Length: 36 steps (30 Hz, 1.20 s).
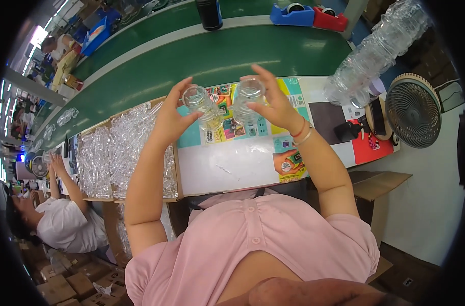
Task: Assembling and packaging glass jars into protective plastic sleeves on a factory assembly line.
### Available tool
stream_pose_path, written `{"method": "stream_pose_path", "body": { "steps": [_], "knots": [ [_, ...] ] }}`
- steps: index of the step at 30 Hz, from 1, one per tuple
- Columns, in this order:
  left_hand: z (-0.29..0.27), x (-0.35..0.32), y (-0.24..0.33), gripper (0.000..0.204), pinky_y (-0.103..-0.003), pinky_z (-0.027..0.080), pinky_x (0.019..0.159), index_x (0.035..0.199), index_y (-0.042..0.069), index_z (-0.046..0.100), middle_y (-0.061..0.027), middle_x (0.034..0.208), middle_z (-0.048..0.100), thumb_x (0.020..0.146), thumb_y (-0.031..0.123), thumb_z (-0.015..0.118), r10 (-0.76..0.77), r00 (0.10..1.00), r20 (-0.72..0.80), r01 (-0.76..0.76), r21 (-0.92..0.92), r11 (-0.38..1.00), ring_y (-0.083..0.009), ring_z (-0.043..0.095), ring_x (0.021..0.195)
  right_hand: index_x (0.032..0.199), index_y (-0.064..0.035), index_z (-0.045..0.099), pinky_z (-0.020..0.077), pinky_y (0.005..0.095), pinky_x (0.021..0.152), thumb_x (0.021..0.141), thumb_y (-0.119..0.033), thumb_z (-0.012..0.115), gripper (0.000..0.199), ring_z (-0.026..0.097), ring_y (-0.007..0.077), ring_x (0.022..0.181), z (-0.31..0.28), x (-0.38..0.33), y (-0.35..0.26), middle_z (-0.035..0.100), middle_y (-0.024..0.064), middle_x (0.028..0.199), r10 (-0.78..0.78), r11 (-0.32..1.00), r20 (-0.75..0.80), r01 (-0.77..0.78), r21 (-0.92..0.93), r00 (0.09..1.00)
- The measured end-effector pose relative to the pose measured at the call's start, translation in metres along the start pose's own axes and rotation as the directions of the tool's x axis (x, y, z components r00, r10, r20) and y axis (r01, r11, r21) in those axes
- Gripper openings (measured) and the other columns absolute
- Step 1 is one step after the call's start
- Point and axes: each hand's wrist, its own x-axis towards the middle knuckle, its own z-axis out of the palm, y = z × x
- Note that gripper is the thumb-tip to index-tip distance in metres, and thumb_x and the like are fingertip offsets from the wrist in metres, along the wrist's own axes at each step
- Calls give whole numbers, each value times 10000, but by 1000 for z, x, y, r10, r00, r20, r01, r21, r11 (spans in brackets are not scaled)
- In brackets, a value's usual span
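My left hand (172, 118) is curved round a clear, round plastic container (208, 113), thumb on one side and fingers on the other. Beside it, a similar clear plastic container (246, 108) sits in the grip of my right hand (278, 106), whose index finger is raised along its far side. The two containers are a small gap apart, with their round ends tilted toward me. Both are held above a white worktop (207, 166) partly covered with colourful printed sheets (289, 162).
A cardboard box (179, 178) heaped with clear plastic parts (121, 148) stands left. Beyond runs a green conveyor (273, 53) with tape dispensers (293, 15) and a black cup (209, 14). Nested clear pieces (375, 53) and a fan (413, 111) are right; a co-worker (72, 219) sits left.
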Motion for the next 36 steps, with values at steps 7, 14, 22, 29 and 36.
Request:
{"method": "stream_pose_path", "body": {
  "steps": [7, 14, 22, 29, 36],
  "knots": [
    [1, 5, 3, 779, -356, 422, 951, 1329, 142, 383, -75, 1294, 468, 651, -52, 712, 47, 999, 1, -47, 108, 993, -238, 468, 1190, 1406, -47, 202, 268, 394, 1063, 786, -160, 660, 780, 323, 309, 1300, -5, -16, -16, 276, 183, 1428, -106, 837, -6, 86, -540, 994],
    [1, 15, -23, 735, -359, 353, 1006, 1392, 90, 280, -143, 1374, 356, 748, -77, 594, 48, 992, 113, -60, 104, 993, -258, 400, 1229, 1279, -79, 451, 397, 406, 905, 820, -262, 625, 523, 487, 320, 1015, -25, -176, -119, 466, 140, 1257, -101, 780, 130, 160, -605, 986],
    [17, 21, -29, 471, -369, 269, 1048, 1358, 62, 322, -140, 1366, 388, 937, 238, 441, -111, 994, -5, 109, -150, 983, -247, 347, 1282, 1016, -39, 580, 495, 300, 787, 879, -188, 587, 202, 621, 165, 873, -72, -431, -179, 640, 87, 966, 671, 711, -472, -678, 188, 572],
    [25, 24, -41, 439, -391, 281, 1046, 1339, 72, 342, -124, 1358, 403, 960, 296, 345, -243, 958, -154, 141, -488, 862, -263, 381, 1247, 955, -8, 594, 500, 289, 727, 857, -194, 570, 211, 628, 194, 792, -99, -686, -88, 651, 117, 895, 706, 240, -688, -856, 458, -170],
    [31, 34, -23, 437, -408, 218, 1093, 1355, 49, 335, -149, 1410, 323, 972, 256, 290, -352, 917, -190, 184, -580, 793, -302, 322, 1272, 1081, -3, 585, 477, 355, 819, 806, -198, 567, 338, 607, 291, 936, -78, -750, -28, 633, 172, 1016, 860, -217, -510, -918, -330, -20]
  ]
}}
